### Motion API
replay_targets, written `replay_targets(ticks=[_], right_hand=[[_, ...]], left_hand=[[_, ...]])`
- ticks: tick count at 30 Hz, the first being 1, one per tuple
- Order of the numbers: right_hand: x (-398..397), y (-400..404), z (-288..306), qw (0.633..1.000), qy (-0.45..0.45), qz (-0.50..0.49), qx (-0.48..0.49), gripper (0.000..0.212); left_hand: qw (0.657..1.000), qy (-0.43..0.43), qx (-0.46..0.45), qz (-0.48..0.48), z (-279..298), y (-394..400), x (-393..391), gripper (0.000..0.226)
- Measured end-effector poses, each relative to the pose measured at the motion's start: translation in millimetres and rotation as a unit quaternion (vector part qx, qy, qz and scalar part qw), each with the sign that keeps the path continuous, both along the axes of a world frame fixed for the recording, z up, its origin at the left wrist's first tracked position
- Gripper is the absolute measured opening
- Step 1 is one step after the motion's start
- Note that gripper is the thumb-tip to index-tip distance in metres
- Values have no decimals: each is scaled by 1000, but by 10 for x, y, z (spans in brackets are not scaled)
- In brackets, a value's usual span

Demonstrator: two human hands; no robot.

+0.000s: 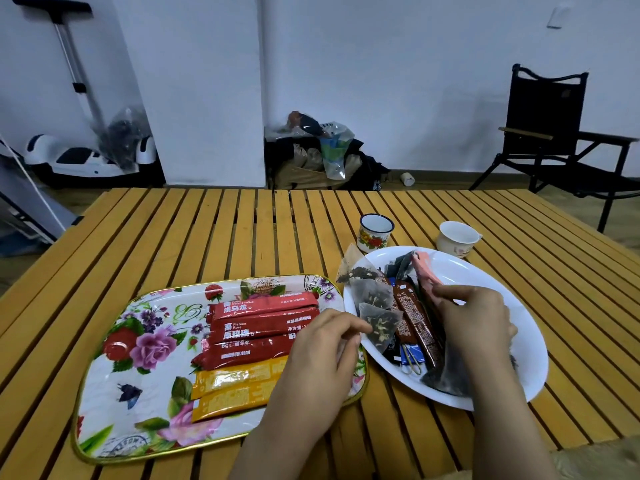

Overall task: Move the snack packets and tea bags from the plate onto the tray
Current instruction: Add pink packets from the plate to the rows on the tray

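Observation:
A floral tray (131, 372) lies at the left, holding three red packets (263, 325) and two yellow packets (235, 389). To its right a white plate (502, 282) holds brown packets (414, 320), a blue-black packet (410, 355), a pink packet (427, 271) and several mesh tea bags (370, 292). My left hand (322, 355) hovers over the tray's right edge, pinching the corner of a tea bag (379, 323) that rests on the plate's rim. My right hand (474, 320) is over the plate, fingers closed on the pink packet's lower end.
The slatted wooden table (207, 230) carries a floral enamel cup (375, 233) and a white cup (457, 239) behind the plate. A black folding chair (554, 133) stands at the far right; bags and a white scooter sit along the wall.

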State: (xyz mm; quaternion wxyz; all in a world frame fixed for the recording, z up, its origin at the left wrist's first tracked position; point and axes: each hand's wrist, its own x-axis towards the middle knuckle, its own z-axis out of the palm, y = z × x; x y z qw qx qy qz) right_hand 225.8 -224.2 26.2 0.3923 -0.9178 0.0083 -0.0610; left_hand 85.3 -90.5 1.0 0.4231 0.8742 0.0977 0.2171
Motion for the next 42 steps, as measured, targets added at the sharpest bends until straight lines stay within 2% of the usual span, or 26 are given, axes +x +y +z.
replay_targets(ticks=[2,6,10,14,17,19,24,32,34,39,42], right_hand=[[-15,13,2,997,-15,6,69,6],[-86,35,92,984,-14,62,165,14],[-151,49,259,956,-14,199,216,18],[-264,173,341,933,17,325,153,20],[-386,348,380,918,23,380,109,22],[-469,473,383,908,23,409,85,24],[-588,717,294,891,30,450,52,28],[-676,919,127,895,29,445,24,30],[-662,933,100,900,11,436,13,28],[-685,1006,-41,904,-55,418,-76,27],[-718,1035,-59,899,-72,412,-130,25]], left_hand=[[1000,-3,-18,6,8,25,-3,21],[998,-24,-40,38,40,93,-9,22],[991,-45,-96,80,88,225,-48,33],[986,-45,-142,69,173,424,-142,53],[984,-44,-157,66,228,557,-237,57],[984,-45,-156,75,239,643,-307,51],[985,-18,-128,116,266,910,-471,15],[982,69,-45,169,197,1113,-621,18],[979,84,-28,186,167,1133,-632,26],[958,134,0,253,65,1171,-634,29],[953,126,-13,276,51,1153,-637,18]])
